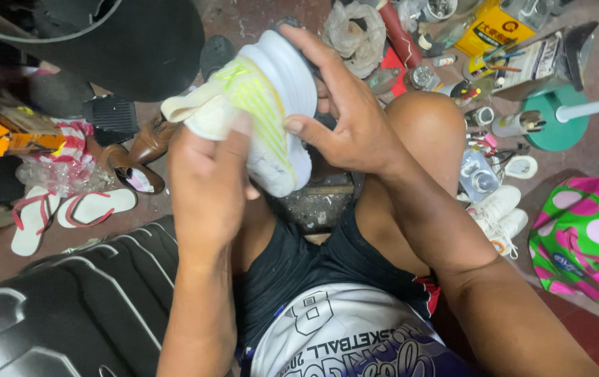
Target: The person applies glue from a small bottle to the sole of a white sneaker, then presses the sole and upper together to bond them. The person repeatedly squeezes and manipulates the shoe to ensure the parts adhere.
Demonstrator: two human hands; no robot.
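Sneaker [271, 112] held up w/ both hands, sole side twd camera, above lap.

I read the grip as a brace: left hand [205, 188] wraps the heel end from below, thumb pressed on a cream cloth [195, 112] against the yellow-green upper, so shoe can't twist. Right hand [355, 122] comes over the top, fingers curled round the white sole edge, thumb on side wall — both hands clenched on shoe, none free. Forearms converge, elbows low by knees; person seated. Nearby on floor: sandals [69, 213], brown shoes [135, 153], white sneakers [498, 213], dotted bag [585, 241], black ribbed case [76, 307].
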